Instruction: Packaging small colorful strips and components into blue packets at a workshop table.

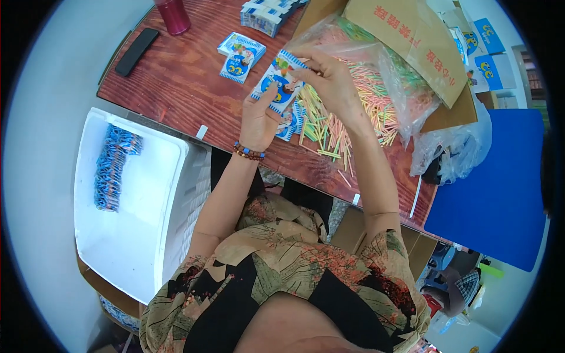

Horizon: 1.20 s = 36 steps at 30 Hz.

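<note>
Both my hands are raised over the reddish wooden table around one blue-and-white printed packet [273, 93]. My left hand [259, 120] grips its lower left part, thumb on the front. My right hand [332, 79] has its fingers closed on the upper right edge; whether the packet's mouth is open I cannot tell. Under it, near my left hand, lie more packets [287, 128] of the same kind, partly covered. Beside my right wrist, thin pastel sticks [338, 132] in pink, yellow and green spill across the table. Two similar packets [242, 56] overlap farther left.
A cardboard box [406, 44] lined with a clear plastic bag [403, 100] lies tipped at the back right. Left of the table stands a white bin [132, 247] with a row of packets [115, 167]. A black oblong object [137, 52], red cup [173, 16] and blue-white carton [262, 20] sit farther back.
</note>
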Each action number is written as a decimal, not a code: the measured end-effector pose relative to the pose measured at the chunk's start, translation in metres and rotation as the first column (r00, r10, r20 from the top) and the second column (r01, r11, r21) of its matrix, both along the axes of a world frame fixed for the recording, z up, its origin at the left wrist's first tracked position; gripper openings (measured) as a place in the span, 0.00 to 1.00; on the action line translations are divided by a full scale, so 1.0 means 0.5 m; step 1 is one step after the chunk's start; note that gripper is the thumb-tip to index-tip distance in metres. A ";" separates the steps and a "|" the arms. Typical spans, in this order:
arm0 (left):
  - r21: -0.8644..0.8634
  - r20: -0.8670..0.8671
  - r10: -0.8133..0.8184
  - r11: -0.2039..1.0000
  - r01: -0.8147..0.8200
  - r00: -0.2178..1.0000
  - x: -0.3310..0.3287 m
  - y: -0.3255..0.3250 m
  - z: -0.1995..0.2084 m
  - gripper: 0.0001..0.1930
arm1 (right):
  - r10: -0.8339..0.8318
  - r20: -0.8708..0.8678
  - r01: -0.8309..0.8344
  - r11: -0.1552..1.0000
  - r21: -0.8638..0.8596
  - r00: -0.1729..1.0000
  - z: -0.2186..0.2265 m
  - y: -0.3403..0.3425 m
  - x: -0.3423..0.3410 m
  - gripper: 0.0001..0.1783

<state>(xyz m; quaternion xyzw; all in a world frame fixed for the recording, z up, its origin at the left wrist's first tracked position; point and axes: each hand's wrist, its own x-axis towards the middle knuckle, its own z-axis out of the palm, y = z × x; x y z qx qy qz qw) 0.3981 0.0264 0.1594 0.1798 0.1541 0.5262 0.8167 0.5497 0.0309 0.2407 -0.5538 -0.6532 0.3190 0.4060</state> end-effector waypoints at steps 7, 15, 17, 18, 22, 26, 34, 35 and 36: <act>-0.116 -0.151 0.245 0.958 -0.263 0.958 -0.047 0.048 -0.031 0.11 | -0.072 -0.065 0.063 0.988 -0.138 0.995 -0.104 0.105 -0.049 0.10; 0.275 -0.651 0.549 0.815 -0.510 0.525 -0.113 0.101 -0.100 0.27 | -0.254 0.334 0.219 0.966 0.140 0.908 -0.194 0.226 -0.118 0.15; 0.314 -0.666 0.533 0.835 -0.453 0.521 -0.108 0.088 -0.104 0.26 | -0.273 0.260 0.241 0.959 0.149 0.926 -0.204 0.222 -0.104 0.15; 0.380 -0.691 0.525 0.849 -0.368 0.496 -0.105 0.086 -0.107 0.23 | -0.291 0.184 0.261 0.950 0.171 0.939 -0.209 0.216 -0.093 0.14; 0.522 -0.842 0.508 0.852 0.037 0.184 -0.084 0.045 -0.077 0.20 | -0.242 0.164 0.202 0.952 0.229 0.956 -0.174 0.145 -0.020 0.15; 0.533 -0.807 0.582 0.791 0.299 -0.101 -0.084 0.028 -0.079 0.19 | -0.095 0.401 0.162 0.977 -0.137 0.911 -0.128 0.016 0.015 0.16; 0.509 -0.788 0.587 0.791 0.340 -0.185 -0.077 0.041 -0.089 0.18 | -0.176 0.266 0.224 0.961 -0.160 0.948 -0.180 -0.042 0.021 0.14; 0.552 -0.782 0.605 0.784 0.285 -0.150 -0.078 0.038 -0.085 0.17 | -0.190 0.149 0.214 0.962 -0.171 0.970 -0.181 -0.043 0.022 0.13; 0.591 -0.773 0.624 0.774 0.228 -0.115 -0.078 0.037 -0.081 0.16 | -0.202 0.030 0.204 0.962 -0.182 0.979 -0.183 -0.043 0.023 0.12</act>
